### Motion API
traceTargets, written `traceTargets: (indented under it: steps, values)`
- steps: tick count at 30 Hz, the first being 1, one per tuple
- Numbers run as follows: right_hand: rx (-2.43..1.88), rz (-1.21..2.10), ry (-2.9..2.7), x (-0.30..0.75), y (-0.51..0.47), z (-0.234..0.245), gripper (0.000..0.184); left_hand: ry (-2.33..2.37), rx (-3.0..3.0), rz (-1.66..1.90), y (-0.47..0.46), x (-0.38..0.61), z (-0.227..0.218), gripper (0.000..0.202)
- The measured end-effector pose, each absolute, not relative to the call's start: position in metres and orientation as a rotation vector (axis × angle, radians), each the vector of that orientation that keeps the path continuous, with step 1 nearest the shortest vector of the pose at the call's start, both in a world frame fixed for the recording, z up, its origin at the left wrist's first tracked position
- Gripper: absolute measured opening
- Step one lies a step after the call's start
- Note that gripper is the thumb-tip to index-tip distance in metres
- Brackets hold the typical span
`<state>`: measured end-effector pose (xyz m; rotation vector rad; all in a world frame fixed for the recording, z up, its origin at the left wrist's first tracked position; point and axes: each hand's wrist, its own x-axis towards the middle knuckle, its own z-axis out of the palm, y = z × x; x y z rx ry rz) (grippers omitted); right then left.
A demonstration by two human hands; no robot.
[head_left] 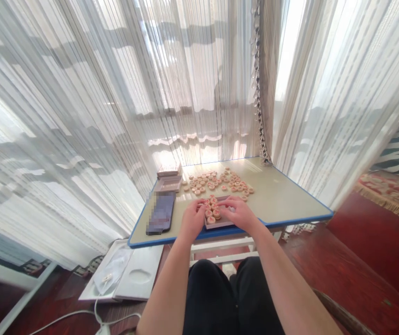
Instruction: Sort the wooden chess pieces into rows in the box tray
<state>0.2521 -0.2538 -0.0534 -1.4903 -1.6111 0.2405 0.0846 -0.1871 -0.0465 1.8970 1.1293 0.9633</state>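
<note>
A shallow box [225, 224] lies at the near edge of the table, with round wooden Chinese chess pieces [211, 219] marked in red lined up in rows along its left part. My left hand [193, 216] lies at the box's left side, its fingertips against the pieces and its thumb apart from the fingers. From the right, my right hand [239, 213] reaches over the box with fingers stretched and touching the upper pieces. Something whitish and see-through shows beneath it. Whether either hand pinches a single piece is too small to make out.
Many loose pieces [211, 183] are scattered over the middle and back of the blue-edged table [279, 197]. To the left lie a phone [162, 213] and a second shallow box [169, 184]. An open white box [138, 272] and cables are below. Sheer curtains [199, 93] hang behind.
</note>
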Motion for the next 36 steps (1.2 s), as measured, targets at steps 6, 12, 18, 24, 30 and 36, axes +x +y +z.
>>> traceTargets:
  steps: [6, 12, 18, 24, 30, 36]
  values:
    - [-1.530, 0.203, -1.685, 0.253, -0.253, -0.056, 0.024, 1.106, 1.924, 0.975, -0.185, 0.086, -0.051, 0.028]
    - [-1.500, 0.207, -1.708, 0.256, -0.253, -0.057, 0.028, 1.154, 1.878, 0.989, -0.188, 0.086, -0.048, 0.028]
    - [-1.461, 0.230, -1.668, 0.257, -0.254, -0.057, 0.025, 1.179, 1.888, 1.004, -0.185, 0.086, -0.051, 0.030]
    - [-1.437, 0.322, -1.542, 0.261, -0.258, -0.052, 0.024, 1.126, 1.890, 0.995, -0.186, 0.085, -0.051, 0.032]
    - [-1.403, 0.450, -1.447, 0.261, -0.263, -0.048, 0.023, 1.139, 1.886, 0.968, -0.187, 0.086, -0.050, 0.032]
    - [-1.341, 0.567, -1.318, 0.265, -0.261, -0.052, 0.020, 1.157, 1.880, 0.986, -0.188, 0.086, -0.049, 0.031]
